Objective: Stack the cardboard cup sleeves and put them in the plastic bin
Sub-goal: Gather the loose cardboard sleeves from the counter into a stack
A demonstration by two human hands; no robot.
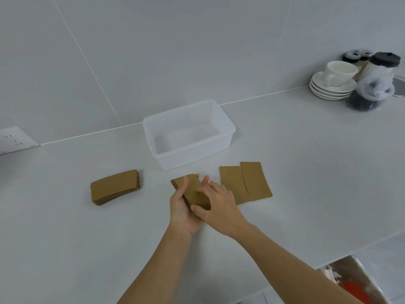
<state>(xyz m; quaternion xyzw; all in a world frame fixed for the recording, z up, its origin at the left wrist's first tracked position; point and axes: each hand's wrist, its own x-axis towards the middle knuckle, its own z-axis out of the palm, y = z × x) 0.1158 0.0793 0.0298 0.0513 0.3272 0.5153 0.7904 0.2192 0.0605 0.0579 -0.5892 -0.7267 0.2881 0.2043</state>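
— White counter [285, 150], and your hands?
— My left hand [183, 207] and right hand [215, 205] pinched the sleeve stack [192, 189] together to align its edges; the empty plastic bin [228, 130] waited just beyond.

— What sits at two o'clock on the grey counter [306, 150]?
— A white cup [338, 72] on a stack of white saucers [331, 89], touching a bagged stack of black lids [374, 84]. Shakers [356, 55] stand just behind.
— And at nine o'clock?
— A white wall socket [15, 139] on the tiled wall [175, 51].
— Anything at five o'clock?
— A box [355, 279] below the counter edge, something orange inside; contents unclear.
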